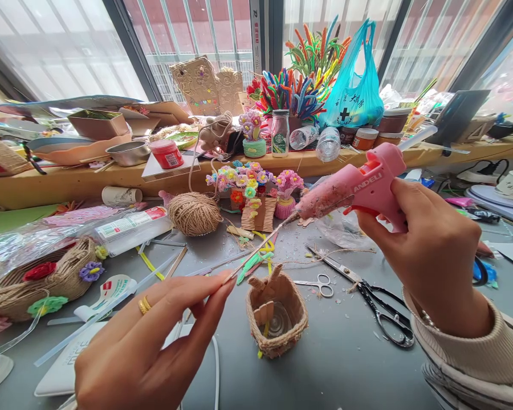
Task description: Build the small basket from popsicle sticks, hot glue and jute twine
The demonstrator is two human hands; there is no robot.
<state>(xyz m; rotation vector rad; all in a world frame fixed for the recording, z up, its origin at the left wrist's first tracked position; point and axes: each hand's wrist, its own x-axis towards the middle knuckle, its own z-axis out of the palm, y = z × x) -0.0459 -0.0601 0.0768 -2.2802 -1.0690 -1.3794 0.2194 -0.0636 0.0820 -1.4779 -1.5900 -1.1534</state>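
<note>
Tabletop point(346, 370): glue gun point(354, 187) partly behind right hand point(431, 247)

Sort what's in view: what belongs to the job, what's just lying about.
In the job:
pink glue gun
thin strand
likely the twine-covered basket and twine ball

Apparently lying about:
blue plastic bag
labelled bottle
metal bowl

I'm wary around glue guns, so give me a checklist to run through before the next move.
1. Pink glue gun gripped by the right hand: ok.
2. Thin strand pinched by the left hand: ok.
3. Fingers away from the nozzle: ok.
4. Woven basket standing on the table: ok.
5. Table free of scraps: not ok, bits are scattered near the scissors.
6. Nozzle hot: cannot tell.
</note>
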